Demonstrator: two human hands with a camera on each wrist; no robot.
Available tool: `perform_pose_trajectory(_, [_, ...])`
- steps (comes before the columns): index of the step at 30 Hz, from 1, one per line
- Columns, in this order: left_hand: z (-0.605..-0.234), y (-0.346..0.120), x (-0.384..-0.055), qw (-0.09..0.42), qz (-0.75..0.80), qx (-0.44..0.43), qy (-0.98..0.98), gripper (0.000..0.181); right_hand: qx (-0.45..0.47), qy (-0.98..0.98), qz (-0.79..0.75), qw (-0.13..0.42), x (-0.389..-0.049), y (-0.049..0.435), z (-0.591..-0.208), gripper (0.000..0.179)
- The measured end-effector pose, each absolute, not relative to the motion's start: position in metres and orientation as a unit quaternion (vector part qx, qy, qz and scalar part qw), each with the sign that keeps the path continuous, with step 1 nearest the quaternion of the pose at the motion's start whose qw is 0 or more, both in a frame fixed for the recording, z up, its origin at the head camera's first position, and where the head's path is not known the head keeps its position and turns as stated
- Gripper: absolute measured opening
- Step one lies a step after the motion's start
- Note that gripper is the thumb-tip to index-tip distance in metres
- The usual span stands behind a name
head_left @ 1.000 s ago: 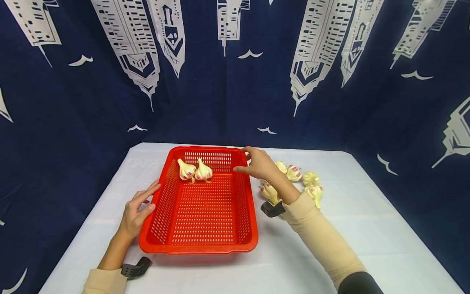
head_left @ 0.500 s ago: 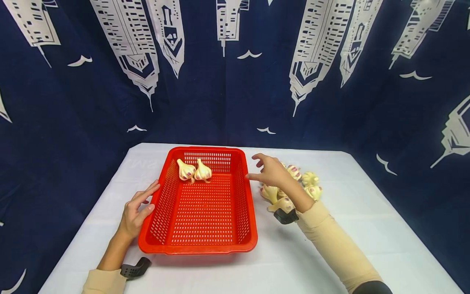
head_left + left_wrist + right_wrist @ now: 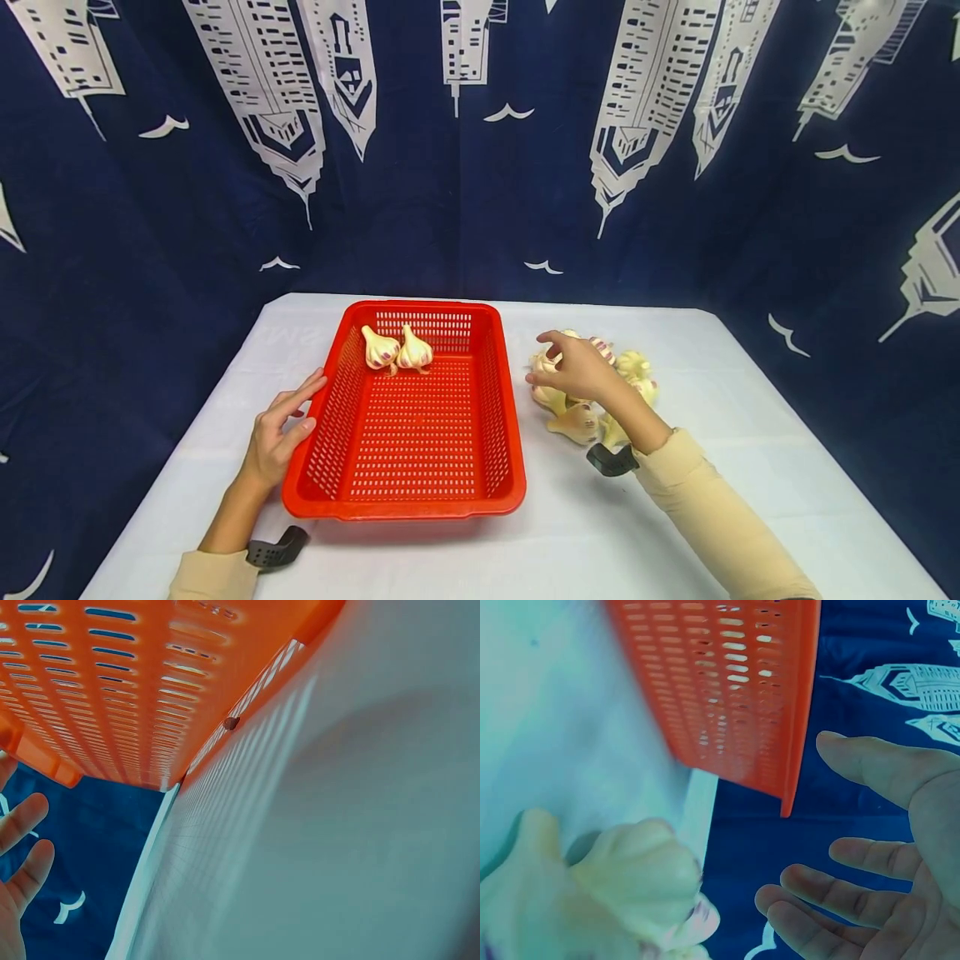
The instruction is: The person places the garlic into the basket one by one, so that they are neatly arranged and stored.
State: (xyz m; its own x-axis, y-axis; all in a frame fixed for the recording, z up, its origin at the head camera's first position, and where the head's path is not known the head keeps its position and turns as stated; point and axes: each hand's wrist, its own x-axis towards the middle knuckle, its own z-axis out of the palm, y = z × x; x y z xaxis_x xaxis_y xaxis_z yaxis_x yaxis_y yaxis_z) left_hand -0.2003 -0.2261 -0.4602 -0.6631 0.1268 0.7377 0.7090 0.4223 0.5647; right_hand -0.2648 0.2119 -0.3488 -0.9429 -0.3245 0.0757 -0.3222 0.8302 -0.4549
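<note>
Two garlic bulbs (image 3: pixel 415 348) lie side by side at the far left inside a red perforated basket (image 3: pixel 405 508). Along the basket's left rim rests my left hand (image 3: pixel 272 437), its fingers extended against the edge. My right hand (image 3: pixel 581 368) hovers over a pile of garlic bulbs (image 3: pixel 576 423) to the right of the basket, thumb and fingers parted with nothing between them. Part of the pile is hidden under that hand and wrist. In the right wrist view, pale bulbs (image 3: pixel 637 877) sit at lower left, apart from the spread fingers (image 3: pixel 840 892).
A white-covered table (image 3: pixel 712 467) carries the basket and the pile. Behind it hangs a dark blue curtain (image 3: pixel 465 208) with white building prints. A dark band (image 3: pixel 277 547) sits at the left wrist and another dark band (image 3: pixel 611 460) at the right.
My right hand has moved from the basket's far right corner, rightward and toward me, over the garlic pile. The left hand and the two bulbs in the basket stay in place.
</note>
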Motion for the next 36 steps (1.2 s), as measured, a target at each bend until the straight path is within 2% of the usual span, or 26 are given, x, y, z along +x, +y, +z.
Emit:
perform_pose_trajectory(17, [-0.460, -0.226, -0.201, 0.311, -0.467, -0.264, -0.784, 0.050, -0.183, 0.953, -0.241, 0.023, -0.245, 0.261, -0.369, 0.068])
perform_pose_trajectory(36, [-0.461, -0.225, -0.200, 0.312, -0.471, -0.264, -0.782, 0.049, -0.169, 0.958, -0.226, 0.048, -0.235, 0.268, -0.387, 0.063])
